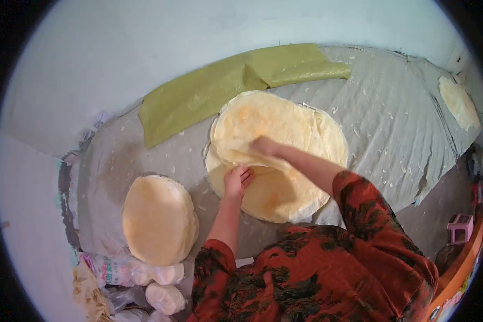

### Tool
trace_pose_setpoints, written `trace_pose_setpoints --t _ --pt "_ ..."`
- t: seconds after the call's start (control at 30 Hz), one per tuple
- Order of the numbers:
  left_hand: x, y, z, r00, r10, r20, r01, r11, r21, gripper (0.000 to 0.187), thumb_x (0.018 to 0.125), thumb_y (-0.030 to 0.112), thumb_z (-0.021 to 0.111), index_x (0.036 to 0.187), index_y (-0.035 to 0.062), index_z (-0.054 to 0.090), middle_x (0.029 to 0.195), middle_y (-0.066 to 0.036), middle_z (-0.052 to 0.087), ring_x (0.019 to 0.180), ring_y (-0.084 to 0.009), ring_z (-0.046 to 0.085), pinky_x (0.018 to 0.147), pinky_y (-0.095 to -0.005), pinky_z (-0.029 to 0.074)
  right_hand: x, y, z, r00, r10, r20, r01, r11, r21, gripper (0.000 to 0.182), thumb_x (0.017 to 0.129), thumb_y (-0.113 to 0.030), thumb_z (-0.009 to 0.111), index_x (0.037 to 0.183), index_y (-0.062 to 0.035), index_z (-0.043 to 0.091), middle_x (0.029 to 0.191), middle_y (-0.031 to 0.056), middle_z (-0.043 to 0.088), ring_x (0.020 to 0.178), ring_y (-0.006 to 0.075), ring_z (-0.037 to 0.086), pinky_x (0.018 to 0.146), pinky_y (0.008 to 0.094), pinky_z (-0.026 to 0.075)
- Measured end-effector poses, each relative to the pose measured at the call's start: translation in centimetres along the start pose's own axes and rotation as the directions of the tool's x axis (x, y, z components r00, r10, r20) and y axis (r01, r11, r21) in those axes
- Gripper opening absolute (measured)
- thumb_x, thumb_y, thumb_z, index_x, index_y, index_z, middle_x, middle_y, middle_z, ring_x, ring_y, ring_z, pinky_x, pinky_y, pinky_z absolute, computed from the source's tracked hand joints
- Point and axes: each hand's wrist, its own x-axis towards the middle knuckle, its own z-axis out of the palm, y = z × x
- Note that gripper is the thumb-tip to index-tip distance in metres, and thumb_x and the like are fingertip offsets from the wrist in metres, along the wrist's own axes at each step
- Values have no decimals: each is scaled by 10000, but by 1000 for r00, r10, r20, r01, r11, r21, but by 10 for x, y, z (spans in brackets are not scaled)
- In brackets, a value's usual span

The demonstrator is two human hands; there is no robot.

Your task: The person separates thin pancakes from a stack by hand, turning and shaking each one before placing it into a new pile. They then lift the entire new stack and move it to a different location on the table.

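In the head view, a wide stack of thin, pale round flatbreads (pixel 284 119) lies in front of me. The top sheet is partly folded over, and its loose edge runs across the middle of the stack. At that edge is my left hand (pixel 238 181), its fingers bent and seeming to pinch the sheet. My right hand (pixel 264 145) rests on the folded part just above, blurred, so its fingers are hard to make out. To the left sits a second stack of smaller round flatbreads (pixel 158 220).
A grey cloth (pixel 381 123) with scattered crumbs covers the work surface. A green mat (pixel 209 88) lies along the back wall. One flatbread piece (pixel 459 103) is at far right. Bagged packs (pixel 166 298) stand at lower left, a pink stool (pixel 460 229) at lower right.
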Motion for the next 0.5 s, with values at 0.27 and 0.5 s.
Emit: trace_pose_setpoints --t 0.27,0.5 --pt "17 2 1 996 -87 -37 81 988 -128 156 876 142 467 939 0 477 926 -146 576 841 -264 605 697 -373 542 -36 -157 -217 943 84 -323 -103 994 -43 325 890 -291 468 959 0 595 893 237 597 842 398 560 748 422 445" --pt "-20 27 5 916 183 358 97 763 -639 568 907 513 289 1228 62 415 1260 -136 457 1189 -297 421 1008 -463 324 -65 -135 -81 979 48 -197 -15 986 164 239 846 -210 492 824 5 594 788 233 596 735 373 583 690 409 455"
